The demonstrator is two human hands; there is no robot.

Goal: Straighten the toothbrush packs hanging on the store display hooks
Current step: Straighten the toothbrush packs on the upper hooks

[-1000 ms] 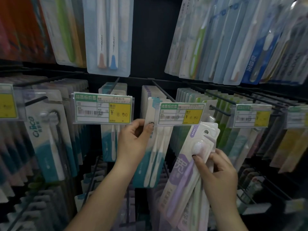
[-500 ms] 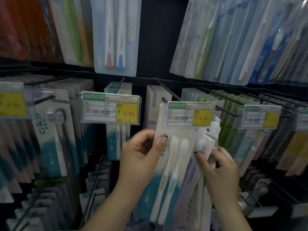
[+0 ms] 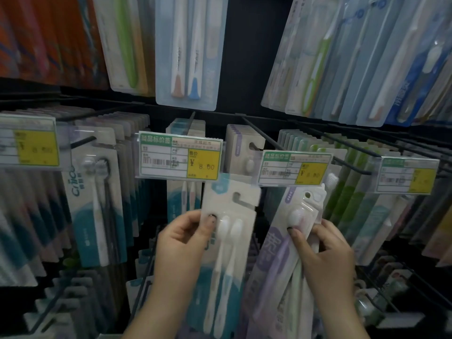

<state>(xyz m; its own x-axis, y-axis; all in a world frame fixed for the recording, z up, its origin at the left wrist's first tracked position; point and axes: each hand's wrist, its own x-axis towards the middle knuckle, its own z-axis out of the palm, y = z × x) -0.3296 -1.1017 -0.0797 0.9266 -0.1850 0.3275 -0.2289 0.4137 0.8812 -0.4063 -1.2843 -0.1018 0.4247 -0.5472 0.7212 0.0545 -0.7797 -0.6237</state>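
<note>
While the left hand (image 3: 182, 237) pinches the edge of a flat white-and-teal card pack of two white toothbrushes (image 3: 226, 243), thumb pressed on its glossy front just beside the rounded brush heads, that pack hangs free of any hook, its notched hanging slot below the yellow-and-green price label (image 3: 179, 156). The right hand (image 3: 322, 250) curls round a slanted bundle of lilac-printed packs (image 3: 285, 245) with clear moulded blisters, thumb on the front, under a second price label (image 3: 294, 171) clipped to a thin black wire hook (image 3: 259, 133)
</note>
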